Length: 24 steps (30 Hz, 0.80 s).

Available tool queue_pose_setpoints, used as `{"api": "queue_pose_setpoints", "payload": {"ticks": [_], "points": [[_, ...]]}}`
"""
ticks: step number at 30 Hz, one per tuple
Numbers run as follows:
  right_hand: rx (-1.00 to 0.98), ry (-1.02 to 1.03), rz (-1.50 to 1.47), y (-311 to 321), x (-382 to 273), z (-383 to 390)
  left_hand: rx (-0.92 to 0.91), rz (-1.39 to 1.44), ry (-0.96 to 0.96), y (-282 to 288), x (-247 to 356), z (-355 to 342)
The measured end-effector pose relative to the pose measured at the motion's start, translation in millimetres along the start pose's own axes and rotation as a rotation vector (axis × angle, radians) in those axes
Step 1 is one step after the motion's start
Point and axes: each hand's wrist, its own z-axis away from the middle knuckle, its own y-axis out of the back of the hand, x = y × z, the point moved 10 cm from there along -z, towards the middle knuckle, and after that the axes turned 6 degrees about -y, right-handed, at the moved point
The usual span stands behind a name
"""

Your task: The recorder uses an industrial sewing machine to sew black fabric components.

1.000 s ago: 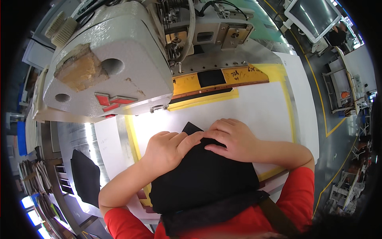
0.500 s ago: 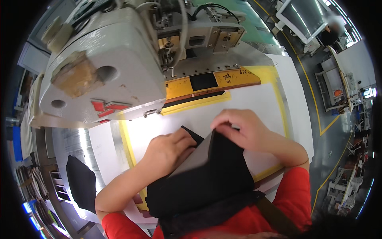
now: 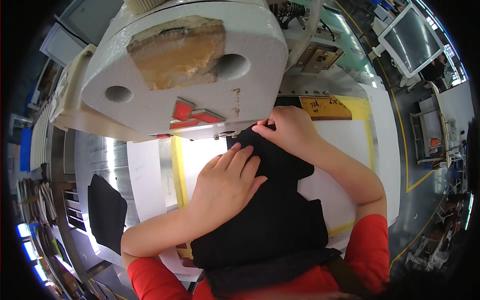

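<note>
A piece of black fabric (image 3: 267, 215) lies over the white work surface and stretches from my body up to the sewing machine's head (image 3: 185, 65). My left hand (image 3: 225, 177) rests flat on it, fingers stretched out toward the machine. Near the machine's lower edge my right hand (image 3: 287, 127) pinches the fabric's far edge between thumb and fingers. Part of that far edge disappears behind the machine head and my right fingers. Beyond my right hand is a yellow strip (image 3: 327, 107) with handwriting, close to the metal plate.
Another black fabric piece (image 3: 106, 212) lies on the metal table at the left. Yellow tape (image 3: 178, 170) borders the white surface. The bulky machine head overhangs the far left of the work area. A monitor (image 3: 412, 40) stands at the far right, beside a floor aisle.
Both hands have moved away from my body toward the machine. The fabric, folded up before, now lies spread forward. My left hand has flattened onto it. The machine looks closer.
</note>
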Motion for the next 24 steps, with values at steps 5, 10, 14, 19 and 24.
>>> {"api": "queue_pose_setpoints", "payload": {"ticks": [5, 10, 14, 19, 24], "points": [[0.027, 0.001, -0.056, -1.3, 4.3, -0.2, -0.066, -0.177, 0.086, -29.1, -20.0, 5.8], [0.072, 0.01, -0.083, -1.3, 6.2, 1.0, -0.086, -0.169, 0.103, -32.5, -23.0, 5.3], [0.152, 0.049, -0.079, 0.2, 4.4, 3.2, -0.062, -0.169, 0.1, -32.5, -23.4, 5.6], [0.219, 0.092, -0.047, 5.3, 3.0, 8.8, -0.012, -0.188, 0.072, -29.2, -25.0, 2.4], [0.249, 0.01, 0.061, 23.3, 31.1, 19.2, 0.005, -0.199, 0.073, -28.2, -27.3, 2.6]]}}
